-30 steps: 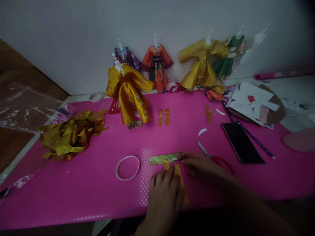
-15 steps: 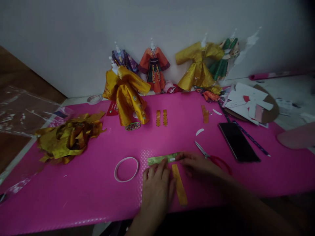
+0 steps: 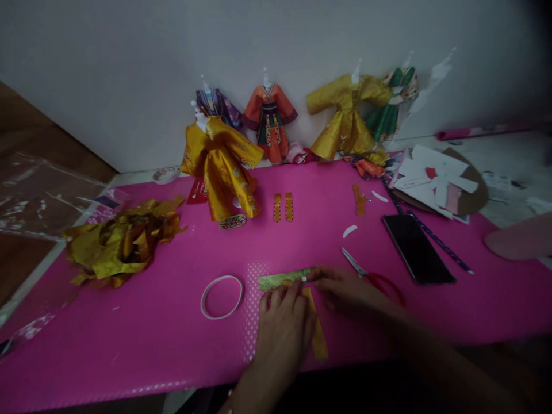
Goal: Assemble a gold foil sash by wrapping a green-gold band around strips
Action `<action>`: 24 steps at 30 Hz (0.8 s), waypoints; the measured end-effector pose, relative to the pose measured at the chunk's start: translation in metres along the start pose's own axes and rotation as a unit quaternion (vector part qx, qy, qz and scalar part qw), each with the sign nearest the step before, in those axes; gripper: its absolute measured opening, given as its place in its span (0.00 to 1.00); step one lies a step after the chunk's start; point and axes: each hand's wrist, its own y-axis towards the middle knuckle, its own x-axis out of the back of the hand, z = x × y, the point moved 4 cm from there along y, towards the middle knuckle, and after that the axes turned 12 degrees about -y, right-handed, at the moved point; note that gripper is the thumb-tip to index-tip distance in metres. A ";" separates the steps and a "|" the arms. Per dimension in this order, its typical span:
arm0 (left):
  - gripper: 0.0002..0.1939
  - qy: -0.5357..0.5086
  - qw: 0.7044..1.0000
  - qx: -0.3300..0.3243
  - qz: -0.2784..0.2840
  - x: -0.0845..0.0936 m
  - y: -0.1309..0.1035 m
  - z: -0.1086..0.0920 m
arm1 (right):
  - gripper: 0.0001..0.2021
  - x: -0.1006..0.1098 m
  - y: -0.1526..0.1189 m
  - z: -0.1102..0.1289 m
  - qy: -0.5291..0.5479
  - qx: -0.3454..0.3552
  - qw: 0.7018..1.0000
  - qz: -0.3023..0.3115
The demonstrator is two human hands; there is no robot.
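Note:
A narrow green patterned strip lies crosswise on the pink table mat. My left hand rests palm down with its fingertips on the strip's lower edge, beside a small white piece. At the strip's right end, the thumb and fingers of my right hand are closed together on it. A longer gold strip runs toward me below, partly under my left hand. Scissors with red handles lie just beyond my right hand. A pale ring is left of my left hand.
Dolls in robes, such as a gold-robed one, lean along the wall. Gold fabric scraps are heaped at left. Two small gold pieces lie mid-mat. A phone and a dark pencil lie at right.
My left hand has slid slightly right along the green strip, covering more of the white piece and the gold strip's top. My right hand has stayed almost in place.

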 end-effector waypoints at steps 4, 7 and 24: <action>0.05 0.002 1.000 0.001 0.006 -0.003 0.001 0.000 | 0.07 0.000 -0.001 0.002 -0.009 0.010 1.000 -0.004; 0.05 0.001 1.000 0.007 0.020 -0.004 0.002 0.001 | 0.07 0.000 -0.002 0.003 -0.015 0.009 1.000 -0.005; 0.05 0.004 1.000 -0.003 0.012 -0.003 0.001 0.000 | 0.11 0.011 -0.008 0.007 -0.139 0.043 0.986 -0.087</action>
